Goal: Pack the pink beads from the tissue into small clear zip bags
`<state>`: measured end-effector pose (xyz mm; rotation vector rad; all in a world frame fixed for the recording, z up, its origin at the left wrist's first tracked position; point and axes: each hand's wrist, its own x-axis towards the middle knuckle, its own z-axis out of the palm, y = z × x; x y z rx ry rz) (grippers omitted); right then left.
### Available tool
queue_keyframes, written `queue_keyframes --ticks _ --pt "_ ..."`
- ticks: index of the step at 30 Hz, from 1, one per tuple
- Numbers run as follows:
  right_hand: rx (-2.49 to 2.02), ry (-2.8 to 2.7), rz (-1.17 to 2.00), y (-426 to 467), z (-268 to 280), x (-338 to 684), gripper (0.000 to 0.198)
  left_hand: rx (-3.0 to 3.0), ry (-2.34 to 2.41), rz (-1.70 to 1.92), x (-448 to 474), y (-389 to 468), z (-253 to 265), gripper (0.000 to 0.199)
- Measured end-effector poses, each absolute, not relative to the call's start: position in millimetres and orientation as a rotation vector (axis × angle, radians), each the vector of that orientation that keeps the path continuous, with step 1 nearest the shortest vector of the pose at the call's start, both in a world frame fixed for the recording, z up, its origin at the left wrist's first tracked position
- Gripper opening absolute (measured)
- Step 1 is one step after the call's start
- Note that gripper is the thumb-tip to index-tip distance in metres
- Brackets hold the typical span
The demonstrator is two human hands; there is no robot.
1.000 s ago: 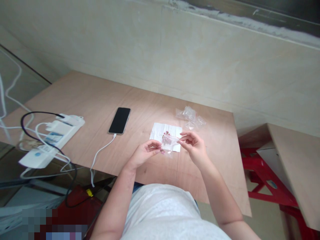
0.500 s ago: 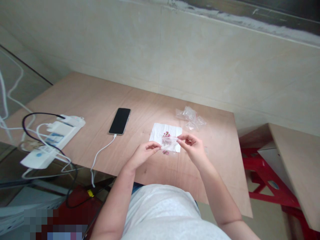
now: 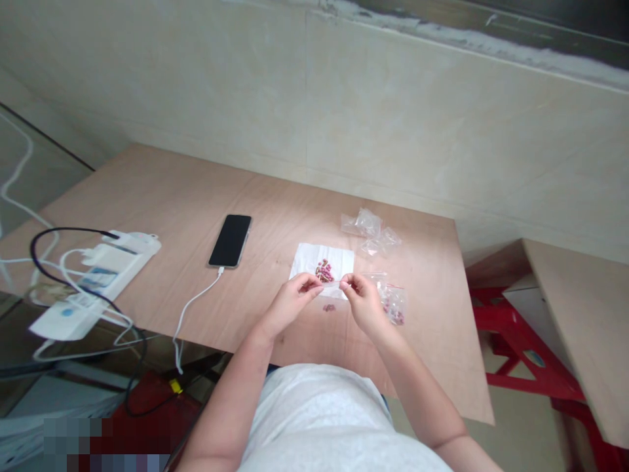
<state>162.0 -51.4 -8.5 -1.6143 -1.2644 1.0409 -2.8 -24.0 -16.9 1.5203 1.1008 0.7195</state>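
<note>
My left hand [image 3: 295,300] and my right hand [image 3: 364,305] pinch opposite top corners of a small clear zip bag [image 3: 332,295]. It hangs between them with a few reddish capsules [image 3: 329,307] at its bottom. Just beyond lies a white sheet of paper [image 3: 305,254], partly covered by my fingers. On that sheet sits a small pile of pink and brownish capsules [image 3: 324,269]. Beside my right hand, clear bags [image 3: 396,305] rest on the table, with similar pink capsules in them.
More crumpled clear bags [image 3: 369,224] lie farther back on the wooden table [image 3: 275,216]. To the left are a phone [image 3: 230,240] with a white charging cable [image 3: 189,305] and a power strip [image 3: 105,282] with tangled cords. A red stool [image 3: 521,347] stands at right.
Both hands have drawn slightly closer together and the bag's mouth is now narrower in view. More of the capsule pile and the filled bags beside my right hand now show. The view shifted slightly.
</note>
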Motion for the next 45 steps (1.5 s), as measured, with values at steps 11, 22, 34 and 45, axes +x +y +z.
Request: queue_keyframes --ticks 11,22,34,45 --pt "-1.455 -1.261 1.277 -54 -7 158 0.018 1.666 1.197 0.715 -2 -22 -15 0.010" --pt "-1.490 -1.286 1.173 -53 -7 161 0.010 1.563 0.935 0.584 6 -33 5 0.020" --pt "-1.377 -1.037 1.442 -55 -3 160 0.016 1.470 0.923 0.611 12 -35 -4 0.020" --pt "-1.286 -0.795 1.636 -60 -7 174 0.016 1.421 0.940 0.563 0 -29 -3 0.022"
